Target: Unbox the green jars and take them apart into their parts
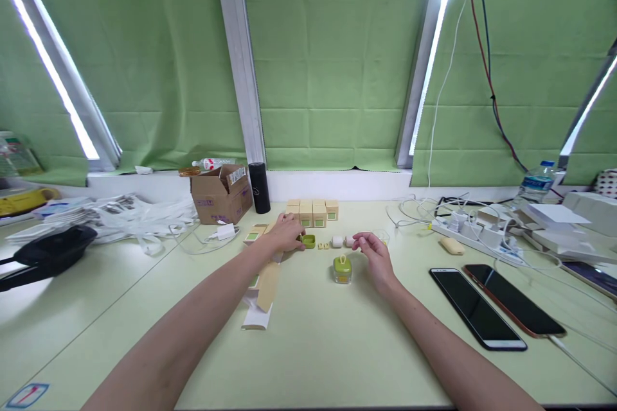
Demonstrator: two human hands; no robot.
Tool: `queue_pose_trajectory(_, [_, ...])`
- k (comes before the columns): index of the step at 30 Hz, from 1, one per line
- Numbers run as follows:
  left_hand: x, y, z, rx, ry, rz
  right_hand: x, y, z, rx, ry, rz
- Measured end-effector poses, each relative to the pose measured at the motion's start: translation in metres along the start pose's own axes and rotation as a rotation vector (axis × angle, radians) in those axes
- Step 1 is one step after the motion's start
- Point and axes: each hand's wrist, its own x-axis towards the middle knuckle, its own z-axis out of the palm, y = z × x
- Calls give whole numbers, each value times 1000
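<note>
Reaching to the middle of the table, my left hand (288, 232) has its fingertips closed at the left edge of a small green open case (309, 242). My right hand (376, 258) has thumb and index finger together at a small white cylinder (349, 241). Another white cylinder (337, 242) stands just left of that one. Tiny yellow pieces (322, 246) lie between the case and the cylinders. Nearer to me stands a clear box with a green lid and a loop on top (342, 269). A clear rounded piece (384, 236) is partly hidden behind my right hand.
Small tan boxes (306, 214) are grouped at the back; opened packaging (267, 289) lies under my left forearm. A cardboard carton (222, 194) and black cylinder (259, 187) stand back left. Two phones (477, 308) (515, 300), a power strip (475, 241) and cables are right.
</note>
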Motion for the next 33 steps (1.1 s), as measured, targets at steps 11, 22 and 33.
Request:
queue_pose_trajectory(11, [-21, 28, -28, -32, 237, -72, 3, 0, -2, -56, -18, 16])
queue_pose_trajectory(22, [-66, 115, -1, -606, 41, 41, 5, 9, -7, -198, -294, 103])
queue_pose_trajectory(33, [-58, 128, 36, -909, 191, -72, 1, 10, -1, -100, -265, 171])
